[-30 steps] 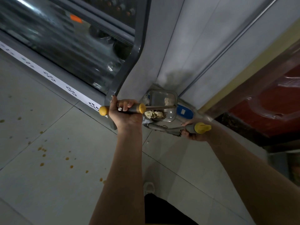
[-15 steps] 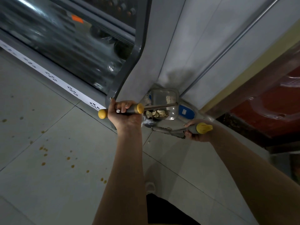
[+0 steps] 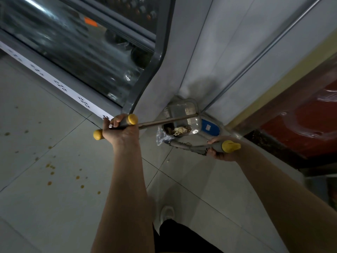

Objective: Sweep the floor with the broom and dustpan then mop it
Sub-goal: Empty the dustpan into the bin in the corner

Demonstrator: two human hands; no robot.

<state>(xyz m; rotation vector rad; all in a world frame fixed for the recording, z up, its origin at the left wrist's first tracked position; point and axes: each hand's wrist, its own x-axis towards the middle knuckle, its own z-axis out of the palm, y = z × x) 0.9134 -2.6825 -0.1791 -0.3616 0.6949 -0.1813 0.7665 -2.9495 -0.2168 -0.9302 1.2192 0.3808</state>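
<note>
A grey dustpan (image 3: 182,109) stands in the floor corner between the display cooler and the wall, with pale debris (image 3: 179,130) inside it. My left hand (image 3: 118,130) grips its long grey handle between two yellow ends, and the thin rod (image 3: 164,121) runs from there to the pan. My right hand (image 3: 221,150) grips the broom handle (image 3: 191,147) just below its yellow cap. That handle points left, under the pan's front. A blue part (image 3: 209,127) shows to the right of the pan. A crumpled clear wrapper (image 3: 160,136) lies at the pan's left.
A glass-fronted display cooler (image 3: 82,44) fills the upper left, a grey wall panel (image 3: 228,52) the upper middle, and a red panel (image 3: 300,125) the right. Orange spots (image 3: 49,166) dot the tiles at left. My white shoe (image 3: 166,214) is below the hands.
My left hand has slid a little to the left along its handle, tilting it. More of the blue part beside the pan shows. My right hand has barely moved.
</note>
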